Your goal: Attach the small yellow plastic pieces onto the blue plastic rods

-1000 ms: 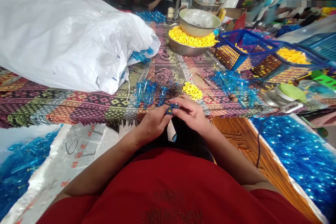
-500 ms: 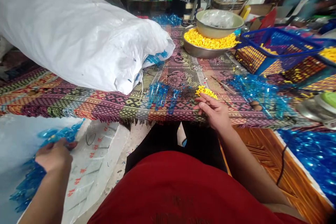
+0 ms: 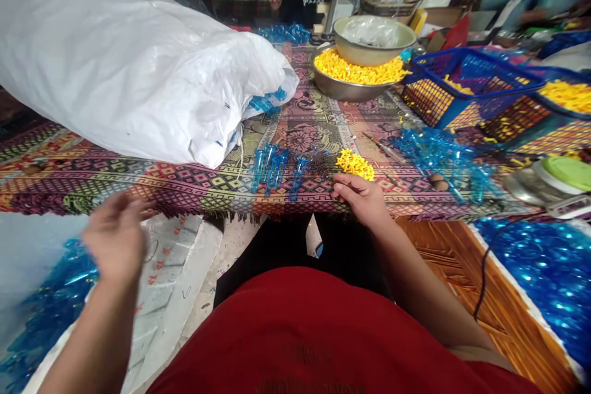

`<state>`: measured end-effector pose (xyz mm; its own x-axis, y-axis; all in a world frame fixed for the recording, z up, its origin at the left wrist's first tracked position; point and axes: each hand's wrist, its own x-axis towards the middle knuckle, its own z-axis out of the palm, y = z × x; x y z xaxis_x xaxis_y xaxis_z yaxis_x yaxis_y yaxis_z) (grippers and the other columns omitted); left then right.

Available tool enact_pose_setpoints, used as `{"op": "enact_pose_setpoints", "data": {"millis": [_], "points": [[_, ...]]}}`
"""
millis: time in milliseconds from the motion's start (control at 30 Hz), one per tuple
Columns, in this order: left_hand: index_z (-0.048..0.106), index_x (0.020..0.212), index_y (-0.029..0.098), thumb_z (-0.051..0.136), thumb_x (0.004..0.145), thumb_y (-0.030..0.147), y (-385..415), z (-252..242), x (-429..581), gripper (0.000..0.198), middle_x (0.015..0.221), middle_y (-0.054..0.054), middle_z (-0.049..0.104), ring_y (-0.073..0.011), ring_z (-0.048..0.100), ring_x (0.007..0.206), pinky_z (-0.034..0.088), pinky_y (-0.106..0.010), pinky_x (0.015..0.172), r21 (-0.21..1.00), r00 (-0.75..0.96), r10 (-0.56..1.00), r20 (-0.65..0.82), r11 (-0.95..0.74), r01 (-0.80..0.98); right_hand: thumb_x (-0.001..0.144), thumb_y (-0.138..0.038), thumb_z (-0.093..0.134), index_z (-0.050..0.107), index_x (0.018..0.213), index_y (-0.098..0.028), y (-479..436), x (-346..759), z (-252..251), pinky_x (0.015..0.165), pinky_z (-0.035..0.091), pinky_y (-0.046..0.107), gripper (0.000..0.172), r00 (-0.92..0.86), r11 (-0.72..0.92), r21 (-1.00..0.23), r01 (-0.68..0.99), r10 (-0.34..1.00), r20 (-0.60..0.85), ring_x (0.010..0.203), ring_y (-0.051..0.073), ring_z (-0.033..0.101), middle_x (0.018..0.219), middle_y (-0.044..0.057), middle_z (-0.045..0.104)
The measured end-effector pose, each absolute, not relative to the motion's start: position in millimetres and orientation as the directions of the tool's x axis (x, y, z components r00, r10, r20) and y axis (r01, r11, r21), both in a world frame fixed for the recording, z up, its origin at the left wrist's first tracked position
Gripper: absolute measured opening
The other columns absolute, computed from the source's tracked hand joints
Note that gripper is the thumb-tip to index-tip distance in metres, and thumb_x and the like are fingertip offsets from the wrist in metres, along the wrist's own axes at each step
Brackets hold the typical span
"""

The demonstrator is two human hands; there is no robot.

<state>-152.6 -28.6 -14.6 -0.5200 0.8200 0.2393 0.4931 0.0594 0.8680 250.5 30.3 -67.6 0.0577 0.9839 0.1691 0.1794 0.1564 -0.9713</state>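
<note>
Yellow plastic pieces (image 3: 354,164) are heaped on a patterned cloth (image 3: 138,188), just above the right hand (image 3: 362,197). Its fingers are held loosely curled at the cloth's edge, and no gripped piece can be made out. The blurred left hand (image 3: 115,237) is raised with its fingers spread open, gripping nothing, over a white foam board (image 3: 180,265) and beside a heap of blue plastic pieces (image 3: 55,295). Further blue pieces (image 3: 270,167) are laid on the cloth, left of the yellow heap.
</note>
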Motion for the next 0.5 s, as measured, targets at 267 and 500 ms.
{"op": "enact_pose_setpoints", "data": {"millis": [267,500], "points": [[0.067,0.091,0.013,0.042,0.089,0.032,70.4,-5.2,38.7,0.032,0.089,-0.015,0.07,-0.0276,0.066,0.093,0.049,-0.039,0.086,0.339,0.303,0.936,0.181,-0.349,0.874,0.073,-0.038,0.069,0.066,0.089,-0.016,33.3,278.9,-58.9,0.046,0.043,0.024,0.027,0.278,0.233,-0.968,0.098,0.927,0.251,0.052,0.013,0.059,0.062,0.001,0.065],[0.065,0.098,0.008,0.044,0.085,0.022,88.9,-20.7,68.5,0.028,0.095,-0.022,0.068,-0.0313,0.067,0.091,0.049,-0.039,0.08,0.147,0.301,0.951,0.065,-0.308,0.94,0.08,-0.028,0.059,0.069,0.076,-0.016,40.0,323.4,-51.6,0.07,0.047,0.031,0.016,0.042,0.238,-0.584,0.776,0.904,0.425,0.073,0.019,0.061,0.076,0.007,0.067]]}}
